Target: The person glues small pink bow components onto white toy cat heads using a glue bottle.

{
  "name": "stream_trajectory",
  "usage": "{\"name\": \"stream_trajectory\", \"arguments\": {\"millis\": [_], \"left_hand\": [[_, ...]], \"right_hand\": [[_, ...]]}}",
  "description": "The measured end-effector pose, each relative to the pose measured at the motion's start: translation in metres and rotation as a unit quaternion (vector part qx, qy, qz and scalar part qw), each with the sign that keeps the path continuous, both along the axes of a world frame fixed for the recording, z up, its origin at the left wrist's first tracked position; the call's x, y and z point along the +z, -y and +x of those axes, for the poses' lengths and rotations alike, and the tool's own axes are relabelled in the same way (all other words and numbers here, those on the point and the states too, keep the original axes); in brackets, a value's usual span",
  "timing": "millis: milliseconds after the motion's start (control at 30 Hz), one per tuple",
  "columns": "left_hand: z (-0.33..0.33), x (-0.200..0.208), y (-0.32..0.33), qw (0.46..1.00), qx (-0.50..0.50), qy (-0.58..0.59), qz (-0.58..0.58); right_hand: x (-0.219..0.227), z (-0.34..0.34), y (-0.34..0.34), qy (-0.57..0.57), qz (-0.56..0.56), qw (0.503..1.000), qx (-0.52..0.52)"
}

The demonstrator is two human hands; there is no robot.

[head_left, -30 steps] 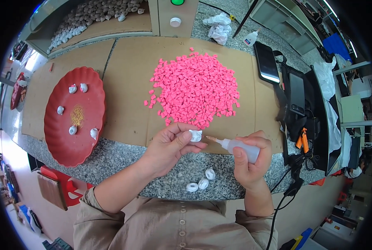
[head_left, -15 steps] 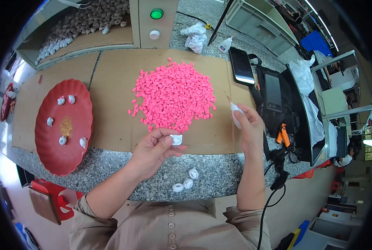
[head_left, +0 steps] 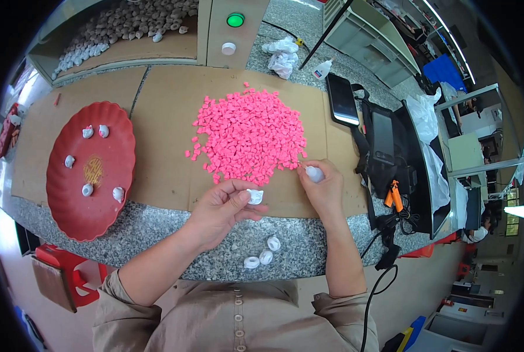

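Observation:
My left hand (head_left: 222, 206) pinches a small white moulded piece (head_left: 254, 196) between thumb and fingers, just in front of a heap of small pink pieces (head_left: 253, 132) on the cardboard. To the right of that heap, my right hand (head_left: 322, 190) is closed around a white squeeze bottle (head_left: 315, 173); its thin tip, bared half a second ago, is hard to make out. Three white ring-shaped pieces (head_left: 266, 257) lie on the speckled counter below my left hand. Several small white figures (head_left: 69, 161) rest spread out on a red scalloped plate (head_left: 92, 220) at the left.
A grey cabinet (head_left: 203, 35) with a green button stands at the back, many small pieces inside. Crumpled white plastic (head_left: 282, 61), another small bottle (head_left: 322, 69) and a phone (head_left: 342, 100) lie behind the cardboard. A black bag (head_left: 384, 138) and orange-handled tool (head_left: 394, 196) sit at the right.
My right hand has moved left and toward me with the squeeze bottle, tipping it over, and is now nearer the pink heap. My left hand still holds the white piece. The view has shifted slightly.

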State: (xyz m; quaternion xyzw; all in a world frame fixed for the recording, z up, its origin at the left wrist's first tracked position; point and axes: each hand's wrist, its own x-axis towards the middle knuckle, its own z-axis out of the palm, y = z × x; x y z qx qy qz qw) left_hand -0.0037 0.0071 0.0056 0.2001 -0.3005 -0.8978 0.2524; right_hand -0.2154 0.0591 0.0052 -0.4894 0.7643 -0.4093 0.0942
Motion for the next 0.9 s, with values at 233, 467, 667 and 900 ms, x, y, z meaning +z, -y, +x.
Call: {"name": "stream_trajectory", "arguments": {"millis": [233, 467, 667, 900], "left_hand": [[-0.002, -0.003, 0.000, 1.000, 0.005, 0.000, 0.008], [-0.005, -0.007, -0.001, 1.000, 0.017, -0.008, -0.006], [-0.006, -0.006, -0.002, 0.999, 0.014, 0.010, -0.050], [-0.006, -0.006, -0.004, 0.995, 0.015, 0.029, -0.098]], "right_hand": [[-0.003, -0.010, 0.002, 0.021, -0.063, 0.997, 0.047], [0.026, 0.041, -0.019, 0.470, 0.004, 0.872, 0.138], [0.026, 0.059, -0.016, 0.462, 0.043, 0.872, 0.158], [0.030, 0.057, -0.015, 0.420, 0.080, 0.888, 0.168]]}}
